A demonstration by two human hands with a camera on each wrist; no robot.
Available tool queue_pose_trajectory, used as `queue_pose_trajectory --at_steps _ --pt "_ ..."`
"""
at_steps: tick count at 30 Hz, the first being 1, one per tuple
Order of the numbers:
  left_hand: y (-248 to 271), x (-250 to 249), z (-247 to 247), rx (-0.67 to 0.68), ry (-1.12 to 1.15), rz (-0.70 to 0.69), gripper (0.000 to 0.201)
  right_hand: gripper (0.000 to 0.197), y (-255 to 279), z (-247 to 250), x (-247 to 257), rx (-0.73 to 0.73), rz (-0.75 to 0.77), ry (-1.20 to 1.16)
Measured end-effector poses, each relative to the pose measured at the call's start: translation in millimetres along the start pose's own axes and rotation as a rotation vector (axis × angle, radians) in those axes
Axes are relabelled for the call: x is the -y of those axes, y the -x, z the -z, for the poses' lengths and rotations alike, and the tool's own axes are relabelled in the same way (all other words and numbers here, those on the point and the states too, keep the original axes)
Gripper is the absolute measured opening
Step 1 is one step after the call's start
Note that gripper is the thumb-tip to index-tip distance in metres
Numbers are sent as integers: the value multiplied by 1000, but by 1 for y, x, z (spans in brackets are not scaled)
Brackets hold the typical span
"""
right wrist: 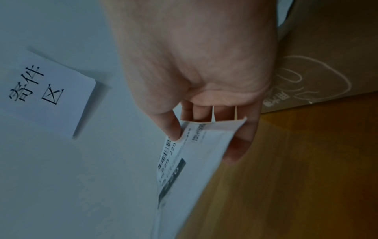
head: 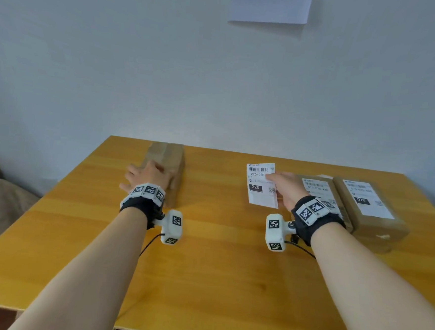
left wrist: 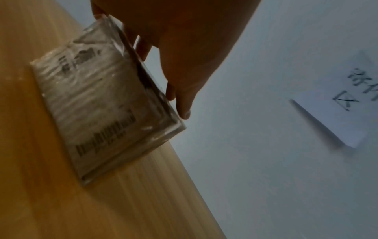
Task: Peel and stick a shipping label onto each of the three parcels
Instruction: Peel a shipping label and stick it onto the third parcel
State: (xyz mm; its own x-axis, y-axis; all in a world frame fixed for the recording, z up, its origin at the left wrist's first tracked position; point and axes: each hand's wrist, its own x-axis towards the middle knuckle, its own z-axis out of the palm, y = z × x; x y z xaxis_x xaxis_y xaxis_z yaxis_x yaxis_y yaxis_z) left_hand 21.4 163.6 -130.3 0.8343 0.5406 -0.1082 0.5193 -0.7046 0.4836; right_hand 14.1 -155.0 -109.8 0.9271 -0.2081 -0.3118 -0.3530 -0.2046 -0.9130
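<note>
Two parcels (head: 373, 204) on the right of the table (head: 217, 268) already carry labels, lying side by side and touching, so only the third one is left, I'd judge. Nearest to me are the person's forearms, reaching out over the yellow wood. The right hand (head: 288, 189) holds the last label (head: 261, 186) up off the table, just left of the two finished parcels. The thumb (right wrist: 174, 127) presses on the printed face and the other fingers are curled behind the sheet, pinching its edge so that the print faces the person. Whether the backing has been peeled yet I cannot tell.

Further out on the left, the left hand (head: 146, 176) rests on the bare brown parcel (head: 167, 166), fingers spread and fairly straight over its near end, probably to steady it or draw it closer for sticking.

From above, that parcel's top looks plain. The left wrist camera, though blurred, shows another face of it with what seems to be barcode print under glossy tape, fingertips (left wrist: 184, 111) reaching past its far edge. The right wrist camera shows a white drawing on the side of a box (right wrist: 327, 64). On the wall behind hangs a paper sign (head: 271, 3), its handwritten characters readable only from the wrists.
</note>
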Motion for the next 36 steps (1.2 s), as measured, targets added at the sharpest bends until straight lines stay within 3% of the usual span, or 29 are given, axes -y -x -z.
queue_pose_trajectory --at_steps 7,14,18,21,28,36 --pt "73 -46 -30 285 87 -196 40 21 17 14 7 14 11 -113" --pt "122 -67 -46 543 164 -324 34 16 42 32 10 19 29 -165" --pt "137 -75 -29 457 178 -358 11 17 55 40 13 41 79 -162" --pt "137 -86 -10 337 461 -448 13 19 62 43 18 24 149 -139" --pt "146 -108 20 430 903 -477 14 11 70 29 39 -39 472 17" --pt "132 -113 27 530 1045 -460 22 14 68 12 53 50 682 158"
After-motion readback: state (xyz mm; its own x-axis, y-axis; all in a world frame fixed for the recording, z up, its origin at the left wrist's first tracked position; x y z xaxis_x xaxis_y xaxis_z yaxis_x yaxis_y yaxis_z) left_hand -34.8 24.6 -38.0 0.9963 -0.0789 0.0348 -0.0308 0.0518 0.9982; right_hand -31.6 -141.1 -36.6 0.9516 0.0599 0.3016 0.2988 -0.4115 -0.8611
